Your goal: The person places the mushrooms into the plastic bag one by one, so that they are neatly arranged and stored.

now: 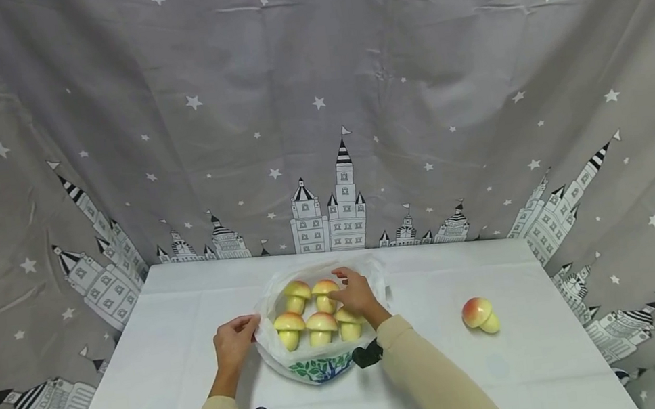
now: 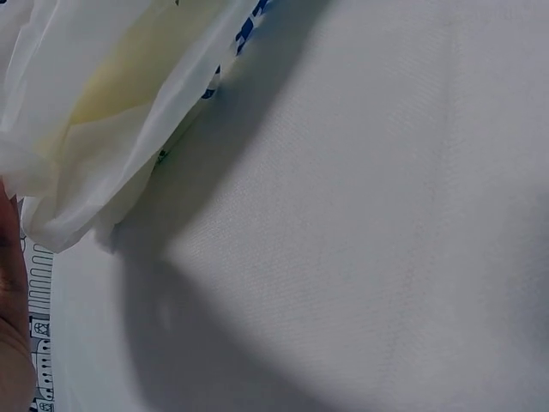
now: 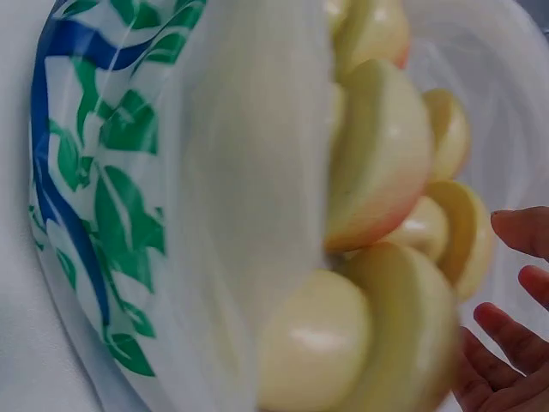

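Note:
A white plastic bag printed with a blue-and-green tree lies with its mouth spread wide. Inside it sit several toy mushrooms, glossy yellow with reddish tints on the caps. My left hand pinches the bag's left rim between thumb and fingers; in the left wrist view only a sliver of that hand shows beside the bag's folds. My right hand is over the bag's right side, fingers spread close to the mushrooms. In the right wrist view its fingers hold nothing.
One more toy mushroom lies on its side on the white-covered table, well to the right of the bag. A grey curtain with stars and castles stands behind the table and along both sides.

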The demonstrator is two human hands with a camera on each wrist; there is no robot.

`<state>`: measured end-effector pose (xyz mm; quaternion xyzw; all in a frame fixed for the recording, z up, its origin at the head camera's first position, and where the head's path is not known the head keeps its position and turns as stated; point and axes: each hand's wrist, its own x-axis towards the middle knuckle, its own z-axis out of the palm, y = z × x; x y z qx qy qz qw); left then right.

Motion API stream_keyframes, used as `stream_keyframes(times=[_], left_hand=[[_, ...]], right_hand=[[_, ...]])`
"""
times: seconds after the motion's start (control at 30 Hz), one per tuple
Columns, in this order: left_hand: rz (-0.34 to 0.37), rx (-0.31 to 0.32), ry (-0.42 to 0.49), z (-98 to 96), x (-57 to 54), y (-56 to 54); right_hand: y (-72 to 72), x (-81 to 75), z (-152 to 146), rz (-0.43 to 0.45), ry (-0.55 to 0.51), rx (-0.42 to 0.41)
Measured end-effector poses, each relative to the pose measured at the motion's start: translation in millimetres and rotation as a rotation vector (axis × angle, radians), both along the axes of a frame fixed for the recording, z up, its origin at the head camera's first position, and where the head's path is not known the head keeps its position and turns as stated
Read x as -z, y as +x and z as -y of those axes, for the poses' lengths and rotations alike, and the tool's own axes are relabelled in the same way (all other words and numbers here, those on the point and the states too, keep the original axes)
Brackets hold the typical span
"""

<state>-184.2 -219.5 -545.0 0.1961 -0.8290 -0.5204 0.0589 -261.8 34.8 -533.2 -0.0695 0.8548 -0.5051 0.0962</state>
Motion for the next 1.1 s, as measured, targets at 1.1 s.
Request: stream_keyframes(times=[1.1], left_hand=[[0.019,-0.01,-0.008,-1.0,-0.3,0.9]], right_hand=[[29.4,-33.3,-115.9,-0.147,-0.187,0.193]])
